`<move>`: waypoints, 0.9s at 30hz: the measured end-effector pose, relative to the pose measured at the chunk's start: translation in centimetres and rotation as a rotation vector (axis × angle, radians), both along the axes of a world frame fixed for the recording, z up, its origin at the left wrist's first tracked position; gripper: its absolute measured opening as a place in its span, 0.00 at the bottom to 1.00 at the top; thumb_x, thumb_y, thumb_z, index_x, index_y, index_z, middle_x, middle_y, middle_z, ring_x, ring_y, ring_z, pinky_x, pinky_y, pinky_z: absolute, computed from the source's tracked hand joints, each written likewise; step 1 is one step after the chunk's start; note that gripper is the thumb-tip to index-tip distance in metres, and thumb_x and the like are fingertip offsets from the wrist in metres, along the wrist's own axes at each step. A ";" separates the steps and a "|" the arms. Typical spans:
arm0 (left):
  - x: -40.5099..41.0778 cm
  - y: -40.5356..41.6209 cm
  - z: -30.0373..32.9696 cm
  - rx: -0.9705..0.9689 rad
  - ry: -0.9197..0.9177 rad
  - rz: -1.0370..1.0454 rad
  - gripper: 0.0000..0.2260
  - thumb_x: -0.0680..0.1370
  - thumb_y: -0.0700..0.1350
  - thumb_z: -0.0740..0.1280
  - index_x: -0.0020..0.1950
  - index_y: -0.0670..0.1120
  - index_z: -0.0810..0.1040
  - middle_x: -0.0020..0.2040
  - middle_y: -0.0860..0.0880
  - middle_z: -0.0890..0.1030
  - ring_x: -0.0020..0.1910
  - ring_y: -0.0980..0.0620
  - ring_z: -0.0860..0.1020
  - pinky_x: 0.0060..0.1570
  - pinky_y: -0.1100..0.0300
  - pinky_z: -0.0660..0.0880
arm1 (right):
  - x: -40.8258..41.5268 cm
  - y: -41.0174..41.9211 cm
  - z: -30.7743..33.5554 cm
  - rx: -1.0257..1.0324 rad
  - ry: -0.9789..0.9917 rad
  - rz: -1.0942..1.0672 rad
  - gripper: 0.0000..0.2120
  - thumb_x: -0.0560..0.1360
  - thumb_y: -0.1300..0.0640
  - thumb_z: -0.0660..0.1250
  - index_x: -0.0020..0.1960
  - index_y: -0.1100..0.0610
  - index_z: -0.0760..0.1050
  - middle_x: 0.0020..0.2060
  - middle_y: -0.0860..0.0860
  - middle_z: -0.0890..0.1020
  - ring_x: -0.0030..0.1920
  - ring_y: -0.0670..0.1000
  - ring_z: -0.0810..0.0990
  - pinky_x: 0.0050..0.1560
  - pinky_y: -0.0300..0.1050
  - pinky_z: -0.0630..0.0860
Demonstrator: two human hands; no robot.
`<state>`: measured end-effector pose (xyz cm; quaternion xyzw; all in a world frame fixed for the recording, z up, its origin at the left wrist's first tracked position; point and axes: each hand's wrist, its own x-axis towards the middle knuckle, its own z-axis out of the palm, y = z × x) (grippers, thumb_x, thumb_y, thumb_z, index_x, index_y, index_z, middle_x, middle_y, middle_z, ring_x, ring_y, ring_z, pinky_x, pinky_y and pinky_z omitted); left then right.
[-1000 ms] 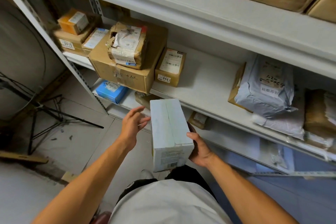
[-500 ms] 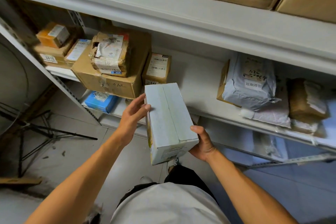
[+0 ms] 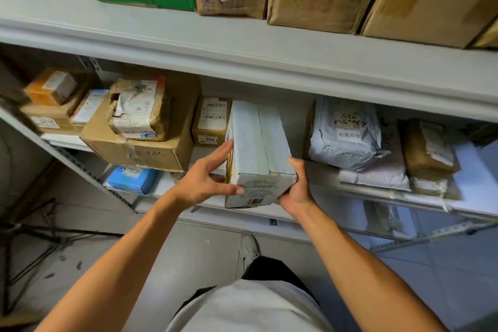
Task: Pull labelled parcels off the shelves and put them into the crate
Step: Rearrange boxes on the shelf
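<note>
**Two hands on one white box, long axis pointing into the shelf**

Head view: you have the white box [image 3: 260,153] held between both hands in front of the middle shelf [image 3: 269,73], off its surface as far as can be judged. Your right hand [image 3: 296,187] cups the near right corner from beneath and the side, fingers curled round it; this is the grip that carries the weight. Your left hand [image 3: 207,178] sits on the left face, fingers spread and fairly straight against the cardboard, thumb across the printed near end, steadying more than clamping.

The relation that matters: the box's long axis runs away from you, far end tilted up toward the shelf gap, near end with the label text low and facing you. Both hands are at the near end, so the far end is unsupported. It hangs between the small brown parcel marked 0461 [image 3: 211,122] on the left and the grey mailer bag [image 3: 347,135] on the right, clear of both.

No crate is in view, so you will probably have to turn to find it.
</note>
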<state>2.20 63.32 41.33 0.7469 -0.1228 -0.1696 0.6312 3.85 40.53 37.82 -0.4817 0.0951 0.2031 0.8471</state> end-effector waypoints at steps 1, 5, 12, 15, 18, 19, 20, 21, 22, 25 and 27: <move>0.1 -0.2 0.0 0.002 -0.014 -0.022 0.47 0.70 0.41 0.79 0.81 0.57 0.56 0.80 0.62 0.58 0.78 0.58 0.62 0.65 0.60 0.74 | 0.0 -0.2 0.0 -0.003 -0.020 -0.017 0.57 0.53 0.31 0.76 0.75 0.58 0.69 0.67 0.64 0.76 0.55 0.58 0.80 0.47 0.50 0.78; 0.5 -0.7 -0.1 -0.015 -0.043 -0.071 0.45 0.73 0.36 0.76 0.82 0.56 0.55 0.80 0.57 0.62 0.77 0.53 0.64 0.65 0.49 0.76 | 0.0 -0.7 -0.2 -0.061 -0.119 -0.115 0.54 0.55 0.32 0.77 0.73 0.62 0.71 0.62 0.62 0.80 0.56 0.58 0.82 0.49 0.50 0.80; 3.4 -1.2 -1.2 0.035 -0.060 0.147 0.42 0.73 0.27 0.69 0.81 0.54 0.60 0.75 0.61 0.69 0.72 0.51 0.72 0.62 0.53 0.78 | 5.3 2.2 -0.3 -0.315 -0.130 -0.155 0.31 0.78 0.42 0.67 0.77 0.52 0.68 0.76 0.51 0.70 0.75 0.50 0.67 0.78 0.48 0.60; 4.1 -1.3 -2.2 0.172 -0.073 0.287 0.34 0.74 0.28 0.70 0.76 0.49 0.70 0.72 0.61 0.70 0.73 0.50 0.70 0.64 0.51 0.77 | 6.9 3.3 -0.1 -0.631 -0.269 -0.065 0.24 0.85 0.57 0.59 0.80 0.51 0.61 0.78 0.50 0.64 0.75 0.44 0.62 0.68 0.33 0.59; 5.2 -2.5 -2.5 0.312 -0.114 0.473 0.27 0.73 0.32 0.74 0.69 0.49 0.78 0.67 0.49 0.77 0.59 0.50 0.79 0.51 0.65 0.80 | 8.2 3.8 -0.2 -0.879 -0.280 -0.087 0.24 0.85 0.54 0.59 0.80 0.49 0.62 0.75 0.53 0.69 0.73 0.54 0.70 0.65 0.39 0.66; 5.7 -3.0 -2.4 0.346 -0.122 0.545 0.24 0.73 0.34 0.76 0.66 0.51 0.80 0.64 0.47 0.78 0.56 0.50 0.80 0.50 0.65 0.81 | 8.6 3.8 0.1 -0.935 -0.279 -0.121 0.23 0.84 0.54 0.60 0.79 0.49 0.63 0.74 0.54 0.71 0.72 0.56 0.72 0.66 0.42 0.68; 6.2 -3.5 -2.3 0.407 -0.129 0.617 0.22 0.72 0.36 0.77 0.64 0.52 0.81 0.62 0.47 0.78 0.55 0.49 0.80 0.52 0.61 0.81 | 8.9 3.8 0.5 -0.995 -0.303 -0.144 0.23 0.84 0.55 0.61 0.78 0.50 0.65 0.72 0.55 0.73 0.70 0.56 0.73 0.66 0.44 0.70; 6.6 -4.0 -2.1 0.506 -0.134 0.671 0.20 0.73 0.39 0.77 0.63 0.53 0.81 0.62 0.47 0.77 0.58 0.47 0.78 0.57 0.56 0.80 | 9.0 3.5 0.8 -1.064 -0.359 -0.175 0.22 0.83 0.57 0.62 0.76 0.51 0.68 0.70 0.55 0.74 0.68 0.56 0.73 0.66 0.45 0.70; 6.8 -4.6 -1.8 0.629 -0.148 0.709 0.18 0.74 0.41 0.76 0.62 0.53 0.81 0.62 0.46 0.75 0.61 0.44 0.75 0.62 0.52 0.77 | 8.7 3.1 1.2 -1.116 -0.430 -0.214 0.20 0.82 0.58 0.63 0.74 0.53 0.71 0.68 0.55 0.73 0.67 0.56 0.73 0.65 0.43 0.71; 6.3 -7.6 -0.7 0.792 -0.317 0.730 0.14 0.74 0.45 0.73 0.60 0.52 0.80 0.63 0.44 0.72 0.66 0.41 0.66 0.64 0.47 0.66 | 6.2 0.8 1.6 -1.173 -0.609 -0.334 0.15 0.80 0.59 0.66 0.67 0.55 0.76 0.61 0.54 0.72 0.61 0.53 0.75 0.59 0.43 0.74; 5.8 -10.2 -0.3 0.702 -0.458 0.624 0.14 0.74 0.46 0.72 0.59 0.50 0.80 0.63 0.44 0.72 0.64 0.42 0.67 0.62 0.49 0.66 | 4.2 -1.8 1.3 -1.223 -0.663 -0.436 0.13 0.79 0.59 0.66 0.63 0.54 0.78 0.56 0.52 0.74 0.56 0.52 0.76 0.55 0.48 0.78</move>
